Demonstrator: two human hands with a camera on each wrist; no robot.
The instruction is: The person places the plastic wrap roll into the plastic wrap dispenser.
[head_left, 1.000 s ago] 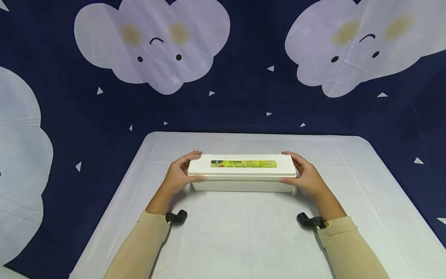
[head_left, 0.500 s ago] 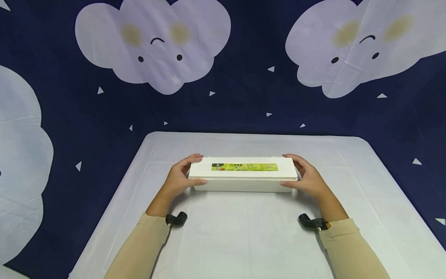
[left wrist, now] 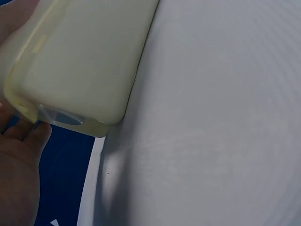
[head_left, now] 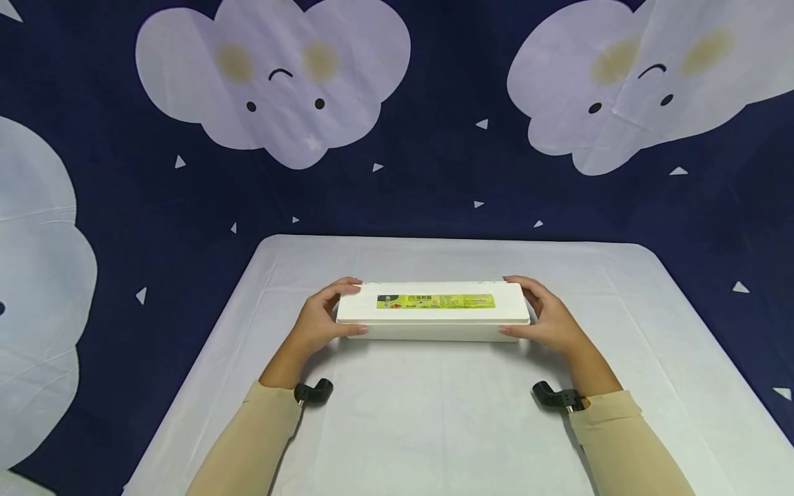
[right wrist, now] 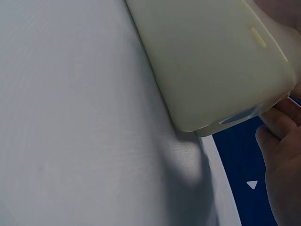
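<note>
A long white cling film box point(head_left: 434, 333) with a yellow-green label on its lid point(head_left: 434, 314) lies crosswise on the white-covered table. My left hand point(head_left: 315, 321) grips its left end, the thumb along the front and fingertips over the back edge of the lid. At the opposite end my right hand point(head_left: 549, 318) holds it the same way. In the left wrist view the box's rounded end point(left wrist: 80, 70) shows, with fingers point(left wrist: 40, 136) at its end. The right wrist view shows the other end point(right wrist: 221, 70), fingertips point(right wrist: 277, 122) touching it. The inside of the box is hidden.
White cloth covers the table point(head_left: 434, 420), whose back edge runs behind the box. A dark blue curtain point(head_left: 434, 186) with clouds and small white triangles hangs behind. Black wrist camera mounts point(head_left: 315, 391) sit on both wrists, next to beige sleeves.
The lid and both hands have moved slightly down toward the table. Less of the front wall shows below the lid, while the box's lower edge stays in place.
</note>
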